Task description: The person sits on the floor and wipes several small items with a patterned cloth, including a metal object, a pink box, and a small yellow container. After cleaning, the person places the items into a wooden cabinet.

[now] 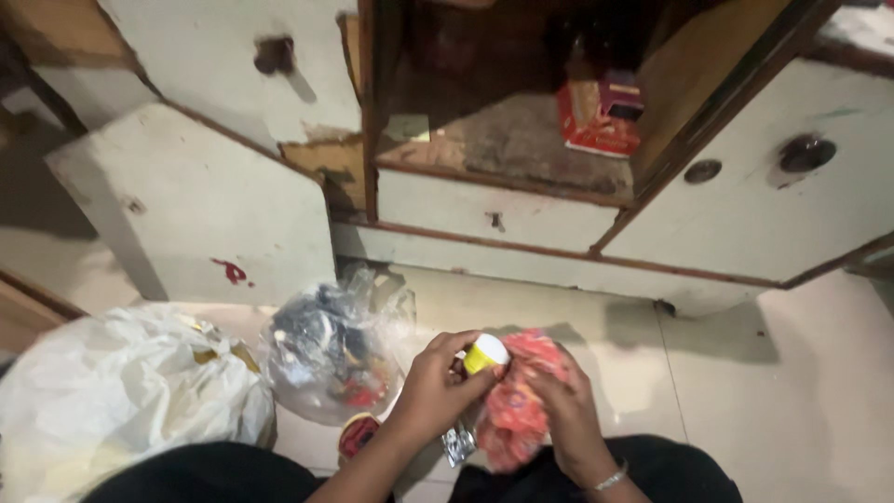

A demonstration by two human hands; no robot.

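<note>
My left hand point(436, 382) grips a small container with a yellow and white cap point(485, 353), fingers curled around its top. My right hand point(566, 410) holds a crumpled red-orange patterned wrapper or bag point(518, 401) pressed against the container. A bracelet sits on my right wrist. A bit of silver foil point(458, 445) hangs below my hands. Both hands are over my lap, above a pale tiled floor point(782, 391).
A clear plastic bag of dark items point(326, 349) lies left of my hands, with a large white bag point(121, 391) further left. An open worn cabinet point(503, 140) ahead holds a red box point(598, 121). Its white doors point(200, 214) stand ajar. A small red round object point(358, 434) lies on the floor.
</note>
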